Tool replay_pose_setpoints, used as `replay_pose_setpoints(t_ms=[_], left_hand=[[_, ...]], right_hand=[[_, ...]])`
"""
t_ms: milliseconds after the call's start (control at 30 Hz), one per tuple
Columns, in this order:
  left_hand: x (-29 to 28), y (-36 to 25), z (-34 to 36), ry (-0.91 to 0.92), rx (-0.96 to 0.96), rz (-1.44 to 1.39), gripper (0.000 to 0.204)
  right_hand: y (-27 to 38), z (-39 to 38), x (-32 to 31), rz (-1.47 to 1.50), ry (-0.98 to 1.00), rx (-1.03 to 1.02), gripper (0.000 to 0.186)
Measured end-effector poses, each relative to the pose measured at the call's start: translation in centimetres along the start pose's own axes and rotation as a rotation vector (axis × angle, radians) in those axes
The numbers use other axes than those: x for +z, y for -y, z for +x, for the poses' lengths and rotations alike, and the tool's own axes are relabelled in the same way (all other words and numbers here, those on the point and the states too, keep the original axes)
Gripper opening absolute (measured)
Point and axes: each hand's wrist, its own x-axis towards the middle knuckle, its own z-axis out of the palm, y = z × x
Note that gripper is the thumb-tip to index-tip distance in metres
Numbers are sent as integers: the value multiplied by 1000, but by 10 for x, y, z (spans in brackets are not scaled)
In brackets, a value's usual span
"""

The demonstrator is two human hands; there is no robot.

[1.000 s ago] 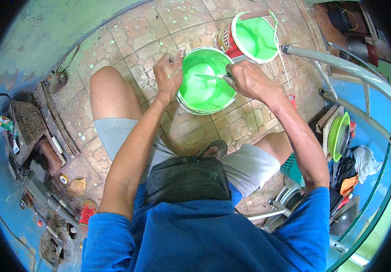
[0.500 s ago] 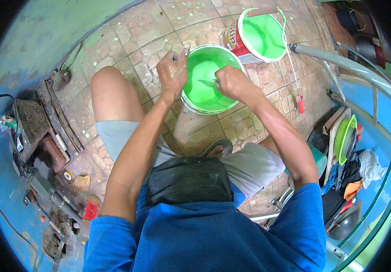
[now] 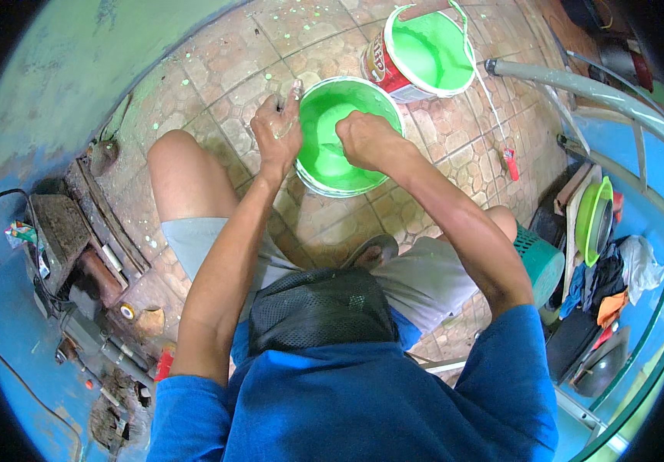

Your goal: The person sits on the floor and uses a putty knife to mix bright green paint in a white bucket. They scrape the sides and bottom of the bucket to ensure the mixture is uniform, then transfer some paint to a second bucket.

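A white-rimmed bucket (image 3: 303, 170) with light green paint (image 3: 328, 129) in it stands on the tiles ahead of me. My left hand (image 3: 276, 131) is at its left rim, fingers curled outside and the paint-smeared thumb along the edge. Over the middle of the bucket, my right hand (image 3: 369, 141) is closed around a paint-coated stirring tool, now mostly hidden beneath the fist. Behind, to the right, a second bucket (image 3: 383, 65) with a red label holds more green paint, a roller tray or board across its far rim.
A red-handled paint roller (image 3: 510, 163) leans with its thin rod by the second bucket. A metal ladder (image 3: 594, 96) stands at right, near a green basket (image 3: 540, 269), a lime basin (image 3: 595, 219) and cloths (image 3: 601, 281). Pipes and clutter (image 3: 108, 343) line the left wall.
My right hand has moved left over the paint, and the tool's visible part has gone under it. My left hand stays at the rim. The whole view has shifted slightly.
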Motion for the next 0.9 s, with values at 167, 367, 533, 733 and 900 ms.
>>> replay_pose_setpoints(t_ms=[167, 367, 533, 733, 900], left_hand=[[0, 4, 0, -16, 0, -9, 54], [2, 4, 1, 4, 6, -60, 55], [2, 9, 2, 15, -15, -37, 56], [2, 6, 2, 13, 25, -27, 56], [3, 11, 2, 8, 54, -34, 55]], right_hand=[[3, -4, 5, 21, -7, -32, 17], [7, -4, 17, 68, -6, -117, 18], [9, 0, 29, 96, 12, -140, 20], [3, -3, 17, 77, -142, -143, 19], [-7, -4, 11, 15, -134, -100, 18]])
